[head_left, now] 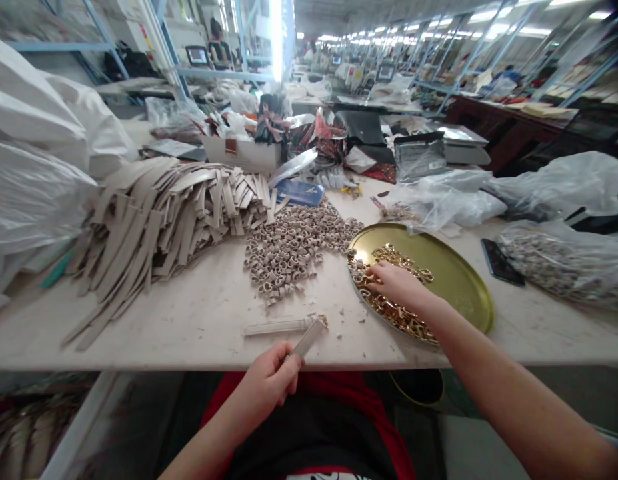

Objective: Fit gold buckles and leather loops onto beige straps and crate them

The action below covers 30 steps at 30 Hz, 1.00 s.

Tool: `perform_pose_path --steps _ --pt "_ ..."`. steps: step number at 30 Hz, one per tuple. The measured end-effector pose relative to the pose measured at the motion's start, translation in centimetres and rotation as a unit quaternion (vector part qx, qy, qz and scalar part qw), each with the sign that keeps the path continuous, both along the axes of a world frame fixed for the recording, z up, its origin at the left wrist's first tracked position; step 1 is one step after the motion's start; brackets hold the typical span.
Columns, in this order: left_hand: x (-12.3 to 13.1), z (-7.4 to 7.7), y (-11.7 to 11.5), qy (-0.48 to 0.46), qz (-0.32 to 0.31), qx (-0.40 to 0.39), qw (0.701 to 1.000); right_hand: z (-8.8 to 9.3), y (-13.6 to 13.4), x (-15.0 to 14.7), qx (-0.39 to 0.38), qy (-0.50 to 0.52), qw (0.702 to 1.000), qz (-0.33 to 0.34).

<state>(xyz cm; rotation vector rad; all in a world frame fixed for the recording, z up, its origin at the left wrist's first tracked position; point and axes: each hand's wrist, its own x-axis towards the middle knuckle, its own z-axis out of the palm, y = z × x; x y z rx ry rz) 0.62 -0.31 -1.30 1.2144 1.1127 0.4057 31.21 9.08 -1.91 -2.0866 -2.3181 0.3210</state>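
Observation:
At the table's front edge my left hand (pixel 277 375) is closed round a beige strap (pixel 307 339), thumb on top. The strap's far end, with a bit of gold metal, lies over a second beige strap (pixel 273 327) on the table. To the right, my right hand (pixel 395 283) reaches into a round gold tray (pixel 459 280), fingers bent down together among beige loops (pixel 359 272) and gold metal clasps (pixel 401 319). What its fingertips pinch, if anything, is hidden. A big heap of beige loops (pixel 289 250) lies left of the tray.
A large pile of beige strips (pixel 159 213) covers the left of the table. Behind the loops lies a blue booklet (pixel 301 192). Right of the tray are a phone (pixel 502 262) and a plastic bag of small parts (pixel 569 263). Plastic bags and scraps crowd the back.

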Motion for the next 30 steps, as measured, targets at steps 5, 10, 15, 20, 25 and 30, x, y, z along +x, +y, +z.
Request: perform_pose_path --steps 5,10,15,20,25,30 --pt "-0.3 0.3 -1.6 -0.004 -0.005 0.018 1.0 0.2 0.7 0.2 0.002 0.085 0.996 -0.029" --pt "0.1 1.3 -2.0 -0.032 0.043 0.068 0.996 1.8 -2.4 -1.8 0.04 0.206 0.975 -0.071" --pt "1.9 2.3 -1.6 -0.038 0.097 0.107 0.989 2.0 -8.6 -9.3 -0.079 0.649 0.743 -0.147" --pt "2.6 1.2 -1.7 -0.024 0.122 0.144 0.982 -0.1 -12.1 -15.9 -0.11 0.782 0.567 -0.233" --pt "1.7 0.4 -2.4 0.024 0.133 0.166 0.977 -1.1 -11.8 -17.2 -0.058 0.74 0.634 -0.217" --pt "1.1 0.6 -1.6 0.047 0.118 0.168 0.978 -0.6 -11.7 -15.7 0.002 0.61 0.787 -0.089"
